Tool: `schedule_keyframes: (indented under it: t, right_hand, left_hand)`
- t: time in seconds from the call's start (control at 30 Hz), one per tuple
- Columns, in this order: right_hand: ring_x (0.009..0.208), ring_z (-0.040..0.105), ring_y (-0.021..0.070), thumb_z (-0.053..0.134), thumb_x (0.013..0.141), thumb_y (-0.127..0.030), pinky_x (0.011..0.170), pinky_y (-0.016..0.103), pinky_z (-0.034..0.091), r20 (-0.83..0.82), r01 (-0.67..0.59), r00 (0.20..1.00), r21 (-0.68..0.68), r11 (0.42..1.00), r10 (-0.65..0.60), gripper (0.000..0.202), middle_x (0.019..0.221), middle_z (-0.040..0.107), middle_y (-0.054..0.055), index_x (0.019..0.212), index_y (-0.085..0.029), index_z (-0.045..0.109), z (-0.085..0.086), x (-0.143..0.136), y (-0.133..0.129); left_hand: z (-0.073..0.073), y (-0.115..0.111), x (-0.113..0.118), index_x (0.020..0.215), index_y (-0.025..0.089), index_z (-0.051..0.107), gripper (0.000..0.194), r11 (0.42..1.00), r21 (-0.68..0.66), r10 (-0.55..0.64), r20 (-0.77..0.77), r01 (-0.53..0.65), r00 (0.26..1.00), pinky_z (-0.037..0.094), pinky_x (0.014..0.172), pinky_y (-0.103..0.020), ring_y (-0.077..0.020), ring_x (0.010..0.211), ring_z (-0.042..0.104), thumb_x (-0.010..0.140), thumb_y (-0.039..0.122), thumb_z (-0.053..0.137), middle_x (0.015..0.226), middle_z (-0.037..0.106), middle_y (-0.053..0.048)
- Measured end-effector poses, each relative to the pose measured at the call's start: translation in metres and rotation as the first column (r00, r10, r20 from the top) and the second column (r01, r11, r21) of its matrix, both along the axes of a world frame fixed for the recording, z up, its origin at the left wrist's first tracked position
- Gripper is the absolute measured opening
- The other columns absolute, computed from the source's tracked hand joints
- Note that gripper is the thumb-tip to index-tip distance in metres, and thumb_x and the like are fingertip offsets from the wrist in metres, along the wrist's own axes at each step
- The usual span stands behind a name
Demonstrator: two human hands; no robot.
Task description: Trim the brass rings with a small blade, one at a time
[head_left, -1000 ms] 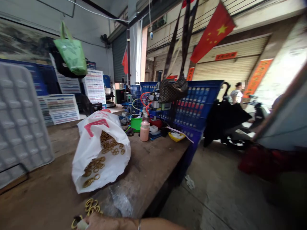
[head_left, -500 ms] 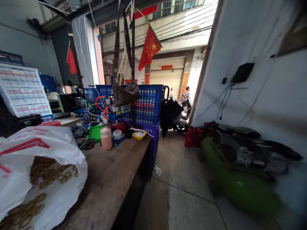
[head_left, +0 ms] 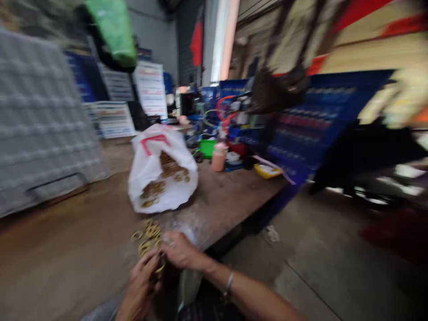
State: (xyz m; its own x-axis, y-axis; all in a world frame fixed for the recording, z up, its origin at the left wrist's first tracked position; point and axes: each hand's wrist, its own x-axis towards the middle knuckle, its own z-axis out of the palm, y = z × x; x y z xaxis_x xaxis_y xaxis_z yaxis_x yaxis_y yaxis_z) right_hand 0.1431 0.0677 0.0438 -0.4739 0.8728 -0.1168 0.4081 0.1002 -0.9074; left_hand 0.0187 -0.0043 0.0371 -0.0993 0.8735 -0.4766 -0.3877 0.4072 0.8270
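Observation:
My left hand is at the bottom of the view, fingers closed, with a yellow ring showing at them. Its fingertips meet those of my right hand, which is closed in a pinch; what it holds is hidden and smeared by motion. Just beyond my hands, a loose pile of yellow rings lies on the brown table. Past the pile stands a white plastic bag with red print, its mouth towards me and many more rings inside.
Large grey-white ribbed stack stands on the left. Farther back are a pink bottle, a green tray and a yellow dish. Blue crates rise behind the table's right edge; concrete floor lies beyond.
The view has swung left and down. Both hands, the loose ring pile and the grey stack are now in sight; the bag appears farther right and smaller, and the green machine is out of view.

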Motion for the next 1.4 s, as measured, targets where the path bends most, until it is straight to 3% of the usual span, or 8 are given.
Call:
schedule_keyframes:
  t: [0.13, 0.43, 0.73, 0.87, 1.0, 1.2, 1.4]
  right_hand:
    - [0.054, 0.038, 0.0075, 0.043, 0.082, -0.028, 0.049, 0.018, 0.03, -0.076, -0.02, 0.997, 0.099, 0.995, 0.027, 0.022, 0.058, 0.042, -0.006, 0.063, -0.018, 0.044, -0.016, -0.011, 0.0]
    - [0.054, 0.039, 0.0074, 0.04, 0.085, -0.035, 0.05, 0.019, 0.031, -0.074, -0.113, 0.989, 0.155, 0.981, 0.125, 0.029, 0.058, 0.044, -0.005, 0.064, -0.017, 0.046, -0.014, -0.008, -0.002]
    - [0.053, 0.044, 0.0088, 0.04, 0.085, -0.034, 0.05, 0.019, 0.034, -0.126, -0.106, 0.986, 0.022, 0.994, 0.108, 0.027, 0.057, 0.049, -0.004, 0.069, -0.016, 0.053, -0.024, -0.01, 0.003]
    - [0.056, 0.05, 0.0104, 0.04, 0.085, -0.027, 0.055, 0.021, 0.036, 0.006, -0.103, 0.995, 0.168, 0.98, 0.104, 0.021, 0.061, 0.055, -0.002, 0.081, -0.017, 0.057, -0.025, -0.003, 0.004]
    - [0.065, 0.054, 0.0125, 0.044, 0.079, -0.016, 0.06, 0.022, 0.034, 0.235, -0.273, 0.952, 0.366, 0.89, 0.195, 0.017, 0.072, 0.062, 0.001, 0.088, -0.019, 0.058, -0.03, 0.006, 0.0]
    - [0.068, 0.055, 0.0133, 0.043, 0.076, -0.011, 0.059, 0.023, 0.031, 0.484, -0.413, 0.855, 0.413, 0.812, 0.189, 0.019, 0.08, 0.064, 0.002, 0.089, -0.018, 0.055, -0.031, 0.008, -0.005]
    - [0.071, 0.055, 0.0142, 0.042, 0.074, -0.009, 0.06, 0.024, 0.03, 0.545, -0.409, 0.825, 0.393, 0.824, 0.15, 0.023, 0.083, 0.064, 0.003, 0.091, -0.018, 0.056, -0.024, 0.006, -0.007]
  left_hand:
    - [-0.011, 0.004, 0.0, 0.084, 0.016, 0.054, 0.037, 0.996, 0.094, -0.007, 0.039, 0.003, 0.999, 0.029, 0.036, -0.014, -0.0044, 0.043, 0.041, 0.067, 0.045, 0.067, 0.055, 0.047, 0.006]
    - [-0.007, -0.007, 0.005, 0.078, 0.015, 0.053, 0.032, 0.991, 0.137, 0.02, -0.086, -0.008, 0.996, 0.029, 0.035, -0.014, -0.0047, 0.042, 0.039, 0.072, 0.045, 0.061, 0.056, 0.048, 0.005]
    - [-0.01, -0.011, 0.006, 0.075, 0.016, 0.052, 0.032, 0.992, 0.119, 0.045, -0.11, -0.032, 0.993, 0.029, 0.036, -0.016, -0.0039, 0.039, 0.035, 0.071, 0.046, 0.062, 0.055, 0.045, 0.006]
    - [-0.01, -0.01, 0.005, 0.073, 0.016, 0.051, 0.032, 0.991, 0.132, 0.05, -0.129, -0.033, 0.99, 0.028, 0.035, -0.016, -0.0038, 0.039, 0.034, 0.072, 0.046, 0.062, 0.054, 0.045, 0.006]
    - [-0.011, -0.009, 0.005, 0.072, 0.016, 0.051, 0.033, 0.992, 0.118, 0.073, -0.159, -0.054, 0.985, 0.03, 0.036, -0.015, -0.0044, 0.04, 0.037, 0.071, 0.047, 0.062, 0.054, 0.047, 0.006]
    - [-0.01, -0.009, 0.005, 0.074, 0.016, 0.051, 0.034, 0.989, 0.139, 0.077, -0.204, -0.049, 0.976, 0.029, 0.036, -0.016, -0.0041, 0.038, 0.036, 0.071, 0.048, 0.061, 0.053, 0.047, 0.006]
    - [-0.011, -0.01, 0.006, 0.068, 0.017, 0.047, 0.035, 0.99, 0.135, 0.073, -0.275, -0.037, 0.959, 0.029, 0.036, -0.017, -0.0049, 0.037, 0.036, 0.071, 0.05, 0.059, 0.048, 0.047, 0.006]
